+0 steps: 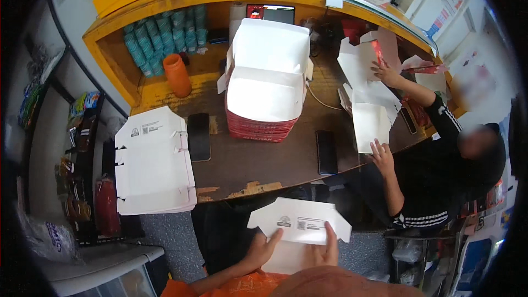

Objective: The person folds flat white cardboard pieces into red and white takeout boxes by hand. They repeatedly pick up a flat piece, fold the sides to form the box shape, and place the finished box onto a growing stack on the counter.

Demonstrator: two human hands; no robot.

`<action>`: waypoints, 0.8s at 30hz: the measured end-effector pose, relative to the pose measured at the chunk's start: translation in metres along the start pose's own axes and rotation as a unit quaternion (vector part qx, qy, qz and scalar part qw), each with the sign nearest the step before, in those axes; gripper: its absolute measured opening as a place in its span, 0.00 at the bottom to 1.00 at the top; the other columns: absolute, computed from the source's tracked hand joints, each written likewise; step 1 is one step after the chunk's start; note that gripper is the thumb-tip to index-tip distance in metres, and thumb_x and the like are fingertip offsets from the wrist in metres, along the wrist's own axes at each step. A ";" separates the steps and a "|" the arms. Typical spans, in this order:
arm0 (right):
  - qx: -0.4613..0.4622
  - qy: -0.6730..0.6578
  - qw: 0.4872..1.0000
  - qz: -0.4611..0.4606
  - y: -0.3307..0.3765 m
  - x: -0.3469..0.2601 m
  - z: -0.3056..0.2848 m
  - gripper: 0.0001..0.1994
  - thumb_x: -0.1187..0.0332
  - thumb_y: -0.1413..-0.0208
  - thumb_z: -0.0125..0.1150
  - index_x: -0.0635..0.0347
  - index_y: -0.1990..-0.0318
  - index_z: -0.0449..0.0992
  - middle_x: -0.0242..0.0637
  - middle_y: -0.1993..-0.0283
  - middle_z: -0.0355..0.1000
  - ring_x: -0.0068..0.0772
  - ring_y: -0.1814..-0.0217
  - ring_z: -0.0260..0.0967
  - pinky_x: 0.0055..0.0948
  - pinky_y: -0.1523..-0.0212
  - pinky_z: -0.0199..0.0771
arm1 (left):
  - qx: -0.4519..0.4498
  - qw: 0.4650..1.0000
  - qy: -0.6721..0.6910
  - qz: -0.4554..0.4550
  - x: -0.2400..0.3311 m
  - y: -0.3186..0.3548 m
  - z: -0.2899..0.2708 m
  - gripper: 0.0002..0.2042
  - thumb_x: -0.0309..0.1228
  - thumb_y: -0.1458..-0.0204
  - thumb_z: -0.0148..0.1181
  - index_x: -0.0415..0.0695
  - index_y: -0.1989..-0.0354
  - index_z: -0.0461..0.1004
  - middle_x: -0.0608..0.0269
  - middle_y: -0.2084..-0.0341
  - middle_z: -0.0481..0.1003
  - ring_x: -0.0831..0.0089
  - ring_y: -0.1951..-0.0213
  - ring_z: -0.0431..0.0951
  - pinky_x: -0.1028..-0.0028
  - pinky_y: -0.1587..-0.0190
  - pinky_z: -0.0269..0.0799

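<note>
View from above a dark wooden counter [264,159] with a yellow raised ledge. At the bottom, the wearer's two hands hold a flat white cardboard box blank [300,225] out in front of the body, below the counter's near edge, printed side up. The left hand [263,247] grips its lower left part, fingers pressed on top and thumb hidden beneath; the right hand [328,248] clamps the lower right part the same way, fingers together on the card. Holding it at both lower corners keeps the sheet level and its flaps free.

On the counter's left end lies a stack of flat blanks [154,159], within easy reach of the left hand. In the middle stands a tall pile of folded boxes [268,91], nested open (red sides, white insides). Two dark phones [198,136] [326,152] lie face up beside it, and an orange bottle [177,75] stands farther back.

To the right, a co-worker in a dark striped sleeve presses one hand [382,157] on a half-folded box [369,124] and reaches the other hand [385,72] to another sheet
</note>
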State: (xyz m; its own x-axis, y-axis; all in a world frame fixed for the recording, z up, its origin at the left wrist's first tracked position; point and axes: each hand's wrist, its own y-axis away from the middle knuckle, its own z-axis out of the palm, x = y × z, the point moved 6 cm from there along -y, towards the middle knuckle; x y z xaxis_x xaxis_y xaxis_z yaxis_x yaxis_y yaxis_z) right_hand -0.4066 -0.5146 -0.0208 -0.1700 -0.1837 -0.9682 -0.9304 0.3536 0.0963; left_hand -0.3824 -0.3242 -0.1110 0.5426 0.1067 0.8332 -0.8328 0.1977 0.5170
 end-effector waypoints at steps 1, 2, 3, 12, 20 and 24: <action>-0.011 0.046 0.998 -0.038 -0.005 -0.010 0.009 0.20 0.81 0.42 0.58 0.65 0.41 0.73 0.51 0.48 0.75 0.49 0.42 0.71 0.38 0.40 0.69 | 0.017 0.999 0.006 0.045 0.007 0.001 -0.007 0.22 0.36 0.36 0.57 0.36 0.38 0.69 0.47 0.49 0.76 0.58 0.43 0.75 0.65 0.43 0.69; -0.082 0.172 0.979 -0.071 -0.012 -0.013 0.011 0.21 0.81 0.43 0.59 0.65 0.40 0.72 0.54 0.45 0.73 0.54 0.40 0.69 0.40 0.38 0.68 | 0.063 0.994 0.014 0.090 0.014 0.004 -0.014 0.20 0.35 0.36 0.58 0.36 0.40 0.71 0.49 0.51 0.77 0.59 0.45 0.75 0.66 0.43 0.70; -0.146 0.292 0.939 -0.105 -0.017 -0.013 0.015 0.23 0.81 0.44 0.61 0.66 0.39 0.71 0.58 0.42 0.71 0.60 0.38 0.68 0.43 0.36 0.67 | 0.107 0.985 0.016 0.137 0.023 0.007 -0.020 0.19 0.34 0.37 0.59 0.36 0.41 0.72 0.51 0.52 0.77 0.61 0.47 0.76 0.66 0.44 0.70; -0.279 0.169 0.919 -0.223 -0.065 -0.058 0.055 0.27 0.78 0.45 0.64 0.61 0.36 0.69 0.56 0.36 0.68 0.57 0.34 0.67 0.41 0.38 0.70 | 0.104 0.897 -0.245 0.353 0.129 0.021 -0.058 0.19 0.37 0.56 0.78 0.39 0.59 0.83 0.49 0.63 0.81 0.55 0.59 0.82 0.63 0.56 0.78; -0.293 0.129 0.870 -0.375 -0.082 -0.143 0.043 0.58 0.66 0.67 0.87 0.37 0.28 0.52 0.55 0.22 0.30 0.61 0.19 0.35 0.53 0.28 0.57 | -0.017 0.901 -0.159 0.402 0.284 -0.022 -0.069 0.25 0.45 0.42 0.66 0.32 0.48 0.77 0.46 0.50 0.79 0.63 0.46 0.79 0.68 0.41 0.70; -0.205 0.073 0.879 -0.424 -0.114 -0.176 0.019 0.57 0.68 0.61 0.81 0.39 0.26 0.45 0.58 0.23 0.37 0.61 0.22 0.45 0.54 0.28 0.56 | -0.113 0.843 -0.177 0.496 0.337 -0.029 -0.048 0.22 0.38 0.32 0.54 0.37 0.36 0.68 0.53 0.44 0.75 0.70 0.41 0.72 0.71 0.37 0.64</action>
State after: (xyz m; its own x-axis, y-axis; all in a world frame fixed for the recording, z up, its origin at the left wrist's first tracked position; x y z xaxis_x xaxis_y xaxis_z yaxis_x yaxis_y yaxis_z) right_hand -0.2645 -0.5048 0.1340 0.6293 -0.3486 -0.6946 -0.7764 -0.3223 -0.5416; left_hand -0.1701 -0.2469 0.1447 -0.5074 0.0400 0.8608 -0.7938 0.3669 -0.4850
